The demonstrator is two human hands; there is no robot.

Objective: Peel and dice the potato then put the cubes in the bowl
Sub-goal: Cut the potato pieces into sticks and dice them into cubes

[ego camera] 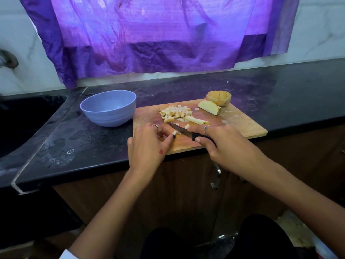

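I judge the dicing to be roughly midway. A heap of small pale potato cubes (pixel 176 111) lies on the rectangular wooden cutting board (pixel 242 124) just above the centre of the frame, and a long uncut potato strip (pixel 197 120) lies at the heap's right edge. Further toward the upper right of the board sit a pale potato wedge (pixel 208 107) and, just behind it and touching or nearly so, a larger brownish potato chunk (pixel 218 98); its surface looks skin-coloured, though I cannot tell for sure whether it is peeled.

My right hand (pixel 224 141) is wrapped round the black handle of a small steel-bladed kitchen knife (pixel 182 130), its blade pointing up and left across the board. My left hand (pixel 149 144) sits at the board's near left corner, thumb and fingers curled in against a small potato stub (pixel 174 132) beside the blade; it seems to be pinching it, but the fingers hide the contact.

The round lilac plastic bowl (pixel 109 110) stands on the black stone counter (pixel 74 137) just left of the board, and I see no cubes inside it.

What is left, as I read it: finish the stub, cut the strip, the wedge and the large chunk, then move every cube into the bowl.
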